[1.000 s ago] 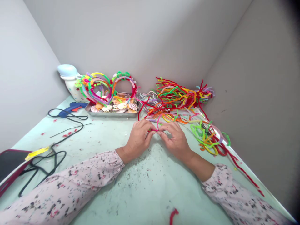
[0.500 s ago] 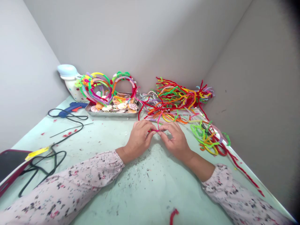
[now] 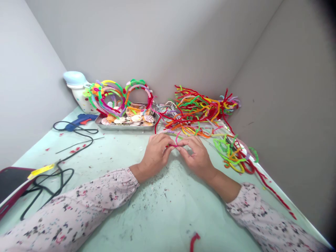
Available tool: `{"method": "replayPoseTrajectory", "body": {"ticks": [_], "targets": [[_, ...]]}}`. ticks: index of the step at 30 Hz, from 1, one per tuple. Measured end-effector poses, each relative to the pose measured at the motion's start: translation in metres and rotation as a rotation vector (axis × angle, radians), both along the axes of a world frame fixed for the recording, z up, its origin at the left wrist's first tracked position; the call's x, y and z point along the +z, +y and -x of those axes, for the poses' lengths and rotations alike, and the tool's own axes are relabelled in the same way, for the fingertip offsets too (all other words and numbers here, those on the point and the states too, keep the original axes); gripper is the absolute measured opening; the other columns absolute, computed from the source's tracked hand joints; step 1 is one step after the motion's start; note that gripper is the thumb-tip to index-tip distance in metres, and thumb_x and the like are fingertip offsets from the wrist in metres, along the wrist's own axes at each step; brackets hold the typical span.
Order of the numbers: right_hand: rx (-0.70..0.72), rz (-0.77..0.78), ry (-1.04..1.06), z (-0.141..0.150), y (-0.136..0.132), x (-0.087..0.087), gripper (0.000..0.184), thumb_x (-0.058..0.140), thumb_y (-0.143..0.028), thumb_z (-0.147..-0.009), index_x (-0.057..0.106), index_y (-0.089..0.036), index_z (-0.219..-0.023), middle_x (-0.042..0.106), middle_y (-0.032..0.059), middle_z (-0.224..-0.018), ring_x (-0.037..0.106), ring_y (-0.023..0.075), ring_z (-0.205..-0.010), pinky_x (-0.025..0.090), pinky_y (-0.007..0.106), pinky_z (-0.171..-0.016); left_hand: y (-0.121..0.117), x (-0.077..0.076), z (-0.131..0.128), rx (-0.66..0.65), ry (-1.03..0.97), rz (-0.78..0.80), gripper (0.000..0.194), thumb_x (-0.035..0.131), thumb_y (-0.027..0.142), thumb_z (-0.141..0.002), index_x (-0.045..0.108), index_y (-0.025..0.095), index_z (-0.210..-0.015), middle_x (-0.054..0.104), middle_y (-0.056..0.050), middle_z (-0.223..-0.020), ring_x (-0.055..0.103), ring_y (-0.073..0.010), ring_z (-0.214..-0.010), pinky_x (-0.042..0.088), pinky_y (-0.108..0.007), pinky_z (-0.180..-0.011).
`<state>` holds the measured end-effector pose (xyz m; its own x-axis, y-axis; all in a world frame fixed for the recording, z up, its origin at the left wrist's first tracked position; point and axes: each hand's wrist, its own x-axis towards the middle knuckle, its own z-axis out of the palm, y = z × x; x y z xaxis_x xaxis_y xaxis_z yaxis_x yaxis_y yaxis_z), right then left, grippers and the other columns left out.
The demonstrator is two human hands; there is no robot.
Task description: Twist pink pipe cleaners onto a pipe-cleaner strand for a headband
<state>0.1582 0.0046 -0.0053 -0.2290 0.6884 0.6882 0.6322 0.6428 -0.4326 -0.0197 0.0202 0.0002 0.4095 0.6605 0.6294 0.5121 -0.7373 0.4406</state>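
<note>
Between my fingertips is a short pink-red pipe cleaner [image 3: 176, 145], with a pink end sticking up from it. My left hand [image 3: 156, 154] pinches it from the left, thumb against forefinger. From the right, my right hand [image 3: 196, 157] grips the same piece the same way. The fingertips of both hands nearly meet, and they hide most of the piece. Beyond my hands, a large bundle of coloured pipe cleaners [image 3: 194, 108] lies against the back wall. Near the front edge of the view is a short red piece [image 3: 193, 241] on the table.
A metal tray [image 3: 126, 128] holds shells, with pipe-cleaner-wrapped headbands [image 3: 139, 84] standing on it. To its left are a blue glue gun [image 3: 81, 120], a black cord [image 3: 63, 169], a yellow cutter [image 3: 40, 172] and a white container with a blue lid [image 3: 76, 78]. Tangled green and yellow pipe cleaners [image 3: 231, 154] lie right.
The upright pink end between my fingers has bent slightly to the left. Both hands keep their pinch in nearly the same place.
</note>
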Motion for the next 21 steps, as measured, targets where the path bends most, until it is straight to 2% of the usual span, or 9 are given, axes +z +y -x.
{"method": "replayPoseTrajectory", "body": {"ticks": [15,21], "targets": [[-0.004,0.049,-0.101,-0.0013,0.0021,-0.005,0.005,0.051,-0.024,-0.089,0.055,-0.023,-0.09,0.062,0.003,-0.087,0.053,0.0217,-0.088,0.04,0.039,-0.082,0.0005,-0.0008,0.0002,-0.009,0.02,-0.027,0.007,0.052,0.02,-0.087,0.059,0.019,-0.088,0.063,-0.003,-0.09,0.056,-0.0186,-0.092,0.038,-0.036,-0.087],[-0.031,0.028,-0.097,-0.0007,0.002,-0.0026,0.005,0.054,-0.025,-0.086,0.057,-0.023,-0.089,0.063,0.002,-0.087,0.054,0.0209,-0.088,0.039,0.039,-0.083,0.0009,-0.0014,-0.0003,-0.008,0.001,-0.043,0.007,0.051,0.021,-0.088,0.058,0.019,-0.089,0.063,-0.004,-0.091,0.056,-0.019,-0.093,0.038,-0.037,-0.088]]}}
